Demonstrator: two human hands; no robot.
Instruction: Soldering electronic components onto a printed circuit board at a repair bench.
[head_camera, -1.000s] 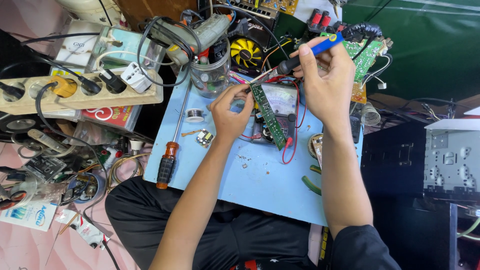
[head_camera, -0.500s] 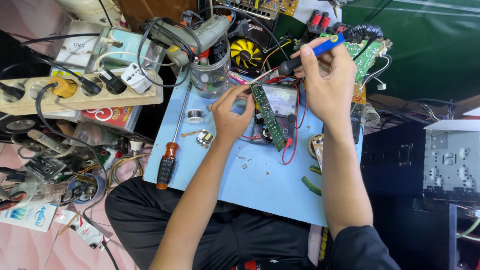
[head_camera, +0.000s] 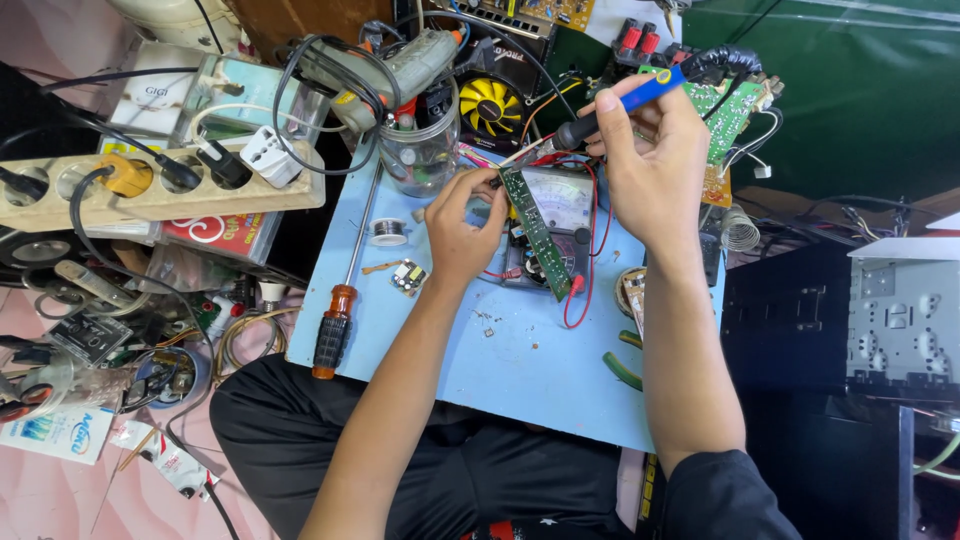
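Narrow green circuit board, long and strip-like, small pale components dotted along its face. Sits centre frame, just above the middle, tilted up on edge over a grey analogue meter on the pale blue tabletop.

Board's long axis runs diagonally: upper end toward upper left near the fingertips, lower end toward lower right, finishing beside a red lead.

Left hand closed, fingers pinched together at the board's upper end; appears to grip the board's top edge, exact contact hard to make out.

Right hand clamped around a soldering iron with blue handle and black collar. Iron's axis slopes from upper right down to lower left, metal tip aimed at the board's upper end, close to the left fingertips. Whether the tip touches the board cannot be told.

Orange-handled screwdriver lies on the tabletop's left side, shaft pointing up frame. Small solder spool just right of the shaft. Clear jar above it.

Meter is mostly covered by board and hand. Left third of frame: power strip and tangled cables, details unclear.
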